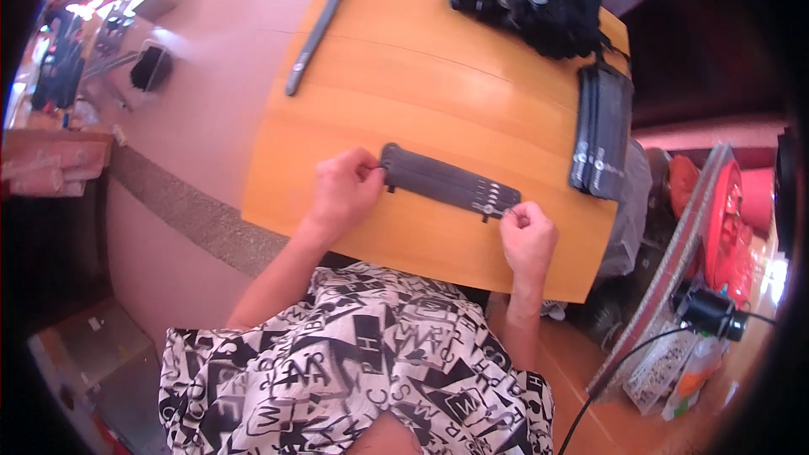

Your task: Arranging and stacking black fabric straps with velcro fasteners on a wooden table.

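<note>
Between left hand (pixel 344 190), right hand (pixel 528 236), dark strap (pixel 447 182)

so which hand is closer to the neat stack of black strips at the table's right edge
Right. The right hand sits below-left of the stack of black strips; the left hand is farther left.

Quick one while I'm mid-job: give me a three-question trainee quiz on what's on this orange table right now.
1. True or false: the left hand and right hand each grip one end of the dark strap.
2. Multiple choice: the lone long grey bar lies (A) under the strap, (B) at the table's far left, apart from both hands, (C) in the right hand.
3. Fill in: the neat stack of dark straps sits near the table's ____ edge.

Key: 1 true; 2 B; 3 right.
</note>
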The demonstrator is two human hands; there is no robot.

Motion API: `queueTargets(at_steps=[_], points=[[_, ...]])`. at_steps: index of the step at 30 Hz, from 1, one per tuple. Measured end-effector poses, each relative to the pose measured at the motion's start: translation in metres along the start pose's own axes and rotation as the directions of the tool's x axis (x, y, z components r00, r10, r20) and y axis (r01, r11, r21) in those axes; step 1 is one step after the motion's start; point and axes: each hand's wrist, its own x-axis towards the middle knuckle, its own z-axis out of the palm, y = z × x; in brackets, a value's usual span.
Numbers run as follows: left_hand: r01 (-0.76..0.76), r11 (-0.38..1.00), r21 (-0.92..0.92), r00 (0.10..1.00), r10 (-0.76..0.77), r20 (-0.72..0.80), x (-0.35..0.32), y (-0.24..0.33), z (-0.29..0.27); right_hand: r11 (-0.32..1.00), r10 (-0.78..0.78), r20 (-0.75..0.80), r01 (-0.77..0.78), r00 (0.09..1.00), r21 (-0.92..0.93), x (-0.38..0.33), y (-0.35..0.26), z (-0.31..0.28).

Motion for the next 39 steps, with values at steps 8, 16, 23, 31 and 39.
queueTargets(at_steps=[8,16,23,31,39], points=[[-0.084,0.976,0.199,0.988,0.056,0.140,0.010,0.007,-0.014,0.999,0.039,-0.017,-0.039,0.999,-0.030,-0.002,0.001,-0.001],[0.021,0.918,0.396,0.945,-0.148,0.293,0.021,0.024,-0.040,0.995,0.033,-0.021,-0.035,0.999,-0.090,0.001,0.004,-0.005],[-0.147,0.989,-0.016,0.989,0.147,0.032,0.002,0.016,-0.042,0.987,0.060,0.056,-0.068,0.997,0.149,-0.014,-0.013,-0.032],[-0.658,0.753,-0.015,0.720,0.635,0.282,-0.002,0.022,0.019,0.784,-0.617,0.145,0.620,0.773,0.030,0.002,-0.057,0.073],[-0.621,0.775,0.115,0.761,0.563,0.323,0.000,0.017,0.026,0.726,-0.631,0.178,0.656,0.755,-0.208,0.008,0.007,0.016]])
